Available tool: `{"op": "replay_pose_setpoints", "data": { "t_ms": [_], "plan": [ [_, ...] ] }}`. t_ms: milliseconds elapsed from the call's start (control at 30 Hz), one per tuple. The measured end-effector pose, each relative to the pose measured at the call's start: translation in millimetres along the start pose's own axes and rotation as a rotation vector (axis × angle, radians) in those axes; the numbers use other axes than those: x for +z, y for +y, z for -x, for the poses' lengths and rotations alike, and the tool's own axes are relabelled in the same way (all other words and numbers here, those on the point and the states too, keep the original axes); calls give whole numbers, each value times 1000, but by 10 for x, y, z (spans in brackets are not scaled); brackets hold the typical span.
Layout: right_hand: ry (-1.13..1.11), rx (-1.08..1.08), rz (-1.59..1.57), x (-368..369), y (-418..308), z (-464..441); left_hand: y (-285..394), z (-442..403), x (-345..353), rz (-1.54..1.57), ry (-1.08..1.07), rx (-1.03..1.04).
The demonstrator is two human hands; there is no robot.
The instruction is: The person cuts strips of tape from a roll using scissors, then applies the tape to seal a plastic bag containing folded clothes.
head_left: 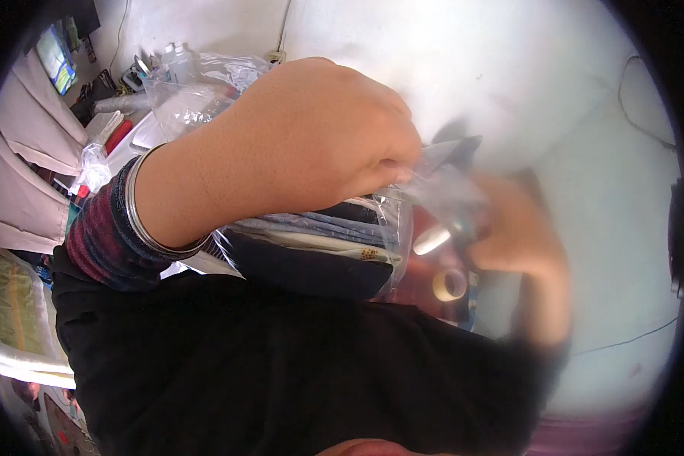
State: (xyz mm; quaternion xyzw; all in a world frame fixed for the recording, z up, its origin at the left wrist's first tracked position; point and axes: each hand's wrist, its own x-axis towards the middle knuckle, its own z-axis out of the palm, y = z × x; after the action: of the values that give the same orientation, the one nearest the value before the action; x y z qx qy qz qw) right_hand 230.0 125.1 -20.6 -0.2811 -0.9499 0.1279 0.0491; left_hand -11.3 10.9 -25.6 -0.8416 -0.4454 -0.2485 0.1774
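My left hand (342,129) is closed in a fist on the edge of a clear plastic bag (441,178), high in the middle of the view. Inside the clear plastic lies a stack of folded cloths (311,235), dark, blue and cream. My right hand (509,224), smeared by motion, is at the bag's right side, its fingers partly hidden by the plastic. Just left of it is a small shiny object (432,239), too blurred to name. A roll of tape (450,285) lies below on a red surface.
Clear bottles (178,64) and more crumpled plastic (235,68) stand at the back left. Pink-beige curtains (34,121) hang at the left. A pale wall (448,61) rises behind. A printed sack (15,296) is at the lower left.
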Motion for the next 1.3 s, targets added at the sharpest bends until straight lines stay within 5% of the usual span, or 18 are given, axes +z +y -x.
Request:
{"op": "replay_pose_setpoints", "data": {
  "t_ms": [300, 500, 800, 900, 967, 1100, 1300],
  "plan": [
    [25, 40, -106, 19, 3, -9, 26, -16, -4, -51, -20, 49],
    [152, -122, 61, 43, -238, -58, 32, -37, 1, -63, -30, 63],
    [38, 9, -45, -15, -252, -87, -79, 44, -104, 51, -52, 36],
    [48, 55, -166, 22, -214, -70, -71, 92, -263, 147, -105, -172],
    [50, 30, -126, 32, -184, -68, -23, 89, -343, -26, -384, -268],
    [13, 132, 13, 2, -313, -54, -81, 89, -249, -95, -301, -144],
    [169, -76, 24, 67, -361, -81, -83, 115, -182, -99, -143, -29]
  ]
}}
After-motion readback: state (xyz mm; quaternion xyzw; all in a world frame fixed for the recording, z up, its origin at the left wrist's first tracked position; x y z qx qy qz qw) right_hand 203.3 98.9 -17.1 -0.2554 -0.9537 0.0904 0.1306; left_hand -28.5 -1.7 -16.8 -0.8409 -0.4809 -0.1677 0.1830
